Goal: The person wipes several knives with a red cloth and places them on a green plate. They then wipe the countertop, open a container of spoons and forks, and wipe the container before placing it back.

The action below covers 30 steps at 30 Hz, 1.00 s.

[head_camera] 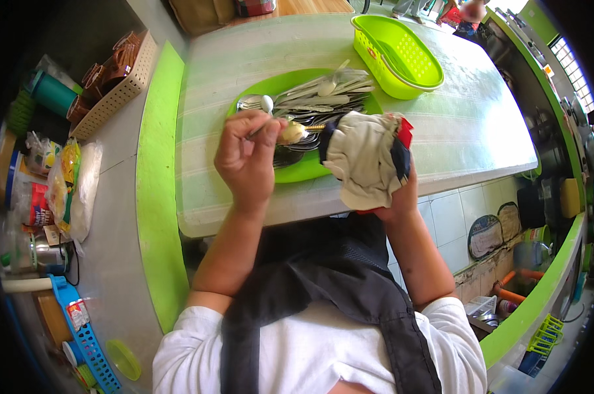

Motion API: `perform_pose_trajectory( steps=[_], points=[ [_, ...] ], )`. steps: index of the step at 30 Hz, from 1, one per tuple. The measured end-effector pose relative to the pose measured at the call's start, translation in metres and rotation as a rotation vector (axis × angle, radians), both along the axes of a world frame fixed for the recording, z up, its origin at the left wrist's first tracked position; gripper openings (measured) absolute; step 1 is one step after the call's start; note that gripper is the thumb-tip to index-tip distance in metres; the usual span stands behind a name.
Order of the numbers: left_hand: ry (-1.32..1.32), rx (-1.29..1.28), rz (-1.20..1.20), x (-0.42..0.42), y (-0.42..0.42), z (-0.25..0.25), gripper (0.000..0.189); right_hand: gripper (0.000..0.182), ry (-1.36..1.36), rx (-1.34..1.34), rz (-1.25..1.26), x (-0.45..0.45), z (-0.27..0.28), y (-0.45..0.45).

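My left hand pinches a thin piece of metal cutlery between thumb and fingers; most of it is hidden. Right beside the fingertips is the bowl of a gold-coloured spoon, with a ridged handle running into a bunched cream cloth with navy and red edges. My right hand holds this cloth from behind, fingers mostly covered. Beneath both hands, a green oval tray bears a heap of metal cutlery. A white-looking spoon lies near its left side.
A lime-green perforated basket stands on the table beyond the tray. At left, a counter holds a beige basket of brown mugs, plastic packages and a blue perforated rack. People are partly visible at the far upper right.
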State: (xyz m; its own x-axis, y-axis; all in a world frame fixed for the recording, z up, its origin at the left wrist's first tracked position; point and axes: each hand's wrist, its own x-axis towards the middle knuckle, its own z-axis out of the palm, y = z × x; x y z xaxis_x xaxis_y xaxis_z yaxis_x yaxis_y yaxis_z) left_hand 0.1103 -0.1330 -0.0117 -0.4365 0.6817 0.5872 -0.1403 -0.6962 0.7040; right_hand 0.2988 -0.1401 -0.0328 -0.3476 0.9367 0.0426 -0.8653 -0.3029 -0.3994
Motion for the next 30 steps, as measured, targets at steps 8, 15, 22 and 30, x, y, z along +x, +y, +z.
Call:
perform_pose_trajectory(
  steps=[8, 15, 22, 30],
  points=[
    [0.709, 0.16, -0.039, 0.005, -0.043, -0.025, 0.018, 0.044, -0.073, 0.028, -0.008, 0.002, 0.018, 0.015],
    [0.464, -0.441, -0.485, 0.008, -0.047, -0.037, 0.023, 0.039, -0.51, 0.031, -0.316, 0.002, 0.009, 0.019],
    [0.315, -0.575, -0.574, 0.003, -0.053, -0.053, 0.013, 0.042, -0.7, 0.129, -0.301, -0.026, 0.019, -0.001],
    [0.13, -0.536, -0.406, 0.015, -0.053, -0.047, 0.009, 0.035, -0.467, -0.069, -0.235, -0.03, 0.009, 0.0]
  ],
)
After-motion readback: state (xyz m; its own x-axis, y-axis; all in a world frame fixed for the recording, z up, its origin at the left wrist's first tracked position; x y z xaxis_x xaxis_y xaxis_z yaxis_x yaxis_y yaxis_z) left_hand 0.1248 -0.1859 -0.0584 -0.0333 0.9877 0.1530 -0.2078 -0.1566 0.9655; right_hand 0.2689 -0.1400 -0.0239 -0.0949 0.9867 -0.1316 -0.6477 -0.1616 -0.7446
